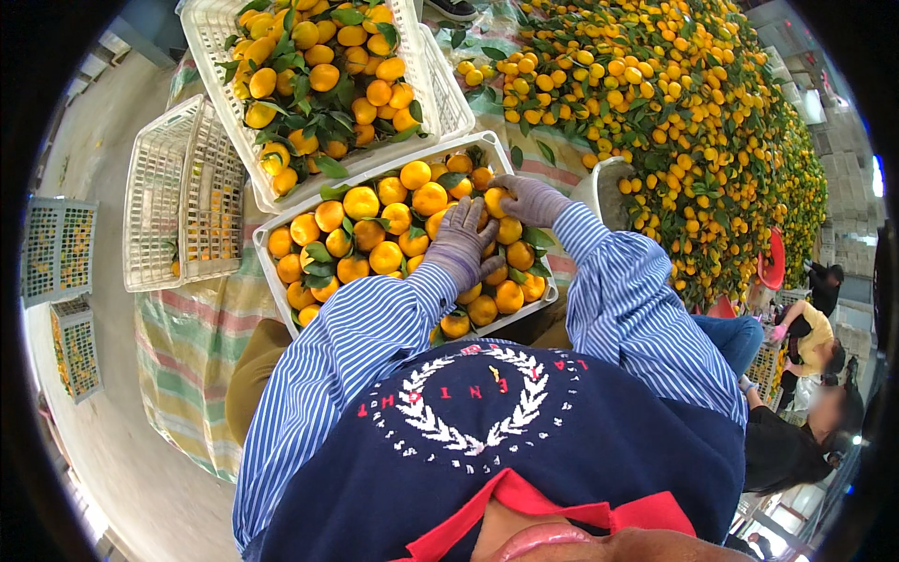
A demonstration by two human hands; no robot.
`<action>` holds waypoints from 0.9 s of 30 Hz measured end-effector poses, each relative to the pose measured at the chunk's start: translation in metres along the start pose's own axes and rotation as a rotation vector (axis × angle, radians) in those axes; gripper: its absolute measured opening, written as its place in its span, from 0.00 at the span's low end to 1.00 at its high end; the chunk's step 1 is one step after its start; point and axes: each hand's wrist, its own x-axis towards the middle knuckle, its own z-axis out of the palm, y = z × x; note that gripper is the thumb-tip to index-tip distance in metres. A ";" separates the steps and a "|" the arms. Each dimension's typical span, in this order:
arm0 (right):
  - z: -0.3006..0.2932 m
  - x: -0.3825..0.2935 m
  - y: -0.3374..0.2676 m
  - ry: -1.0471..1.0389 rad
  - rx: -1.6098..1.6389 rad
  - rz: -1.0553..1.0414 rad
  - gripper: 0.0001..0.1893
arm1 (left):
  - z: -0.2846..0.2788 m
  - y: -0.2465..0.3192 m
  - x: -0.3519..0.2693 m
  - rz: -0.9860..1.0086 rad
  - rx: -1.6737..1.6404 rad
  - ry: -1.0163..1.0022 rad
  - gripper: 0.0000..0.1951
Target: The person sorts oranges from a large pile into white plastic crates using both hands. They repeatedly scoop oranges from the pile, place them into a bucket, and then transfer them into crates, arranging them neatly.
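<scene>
In front of my lap a shallow white plastic crate (275, 309) holds orange mandarins (385, 258) with green leaves among them. My left hand (460, 242), in a greyish-purple knit glove, lies palm down over the fruit near the crate's middle, fingers spread. My right hand (534, 201), gloved the same way, is at the crate's right end with its fingers around a mandarin (495, 202). This fruit touches the others below it. What lies under my left palm is hidden.
A taller white crate (428, 77) of leafy mandarins stands just beyond. At the left are white slatted crates (158, 204). A large mandarin heap (653, 105) spreads at the right, with a white tub (597, 184) at its edge. Several people work at far right.
</scene>
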 end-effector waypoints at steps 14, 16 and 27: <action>0.014 -0.017 -0.004 0.032 -0.070 -0.061 0.31 | -0.008 0.005 0.016 0.109 0.050 0.000 0.37; 0.001 -0.012 0.003 -0.078 -0.082 -0.098 0.34 | -0.004 0.006 0.017 0.118 -0.001 0.021 0.37; -0.063 0.156 -0.151 0.252 -0.484 -0.474 0.27 | -0.007 0.000 0.008 0.223 -0.066 -0.064 0.44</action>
